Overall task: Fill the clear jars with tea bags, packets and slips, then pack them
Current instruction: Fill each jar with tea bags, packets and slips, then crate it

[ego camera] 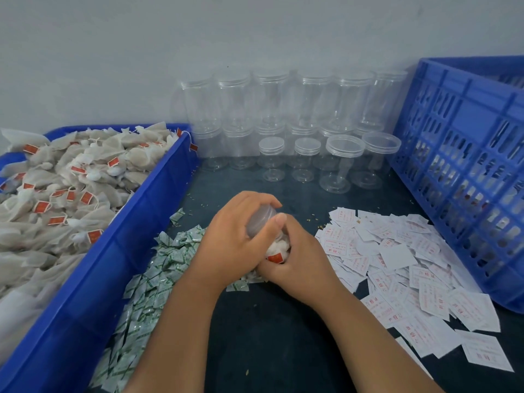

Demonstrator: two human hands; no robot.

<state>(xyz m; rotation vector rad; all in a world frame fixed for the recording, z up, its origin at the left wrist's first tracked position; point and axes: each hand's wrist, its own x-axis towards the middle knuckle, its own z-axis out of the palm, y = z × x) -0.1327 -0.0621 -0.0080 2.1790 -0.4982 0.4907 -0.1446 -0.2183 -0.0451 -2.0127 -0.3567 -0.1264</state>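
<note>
Nearest the viewer, the right hand (300, 265) grips the body of a tilted jar (262, 218) stuffed with tea bags (276, 249), while the left hand (235, 239) curls over its lid. Left of the jar lie green packets (158, 268) and a blue bin (113, 251). Right of it lie white slips (397, 259), and beyond it stand empty jars (283, 114).

A clear plastic jar (262, 221), tilted with its lid end raised, holds white tea bags (276, 249). Empty clear jars (272, 154) stand stacked behind it. Green-printed packets (158, 265) lie heaped to its left, red-printed paper slips (397, 259) to its right.
</note>
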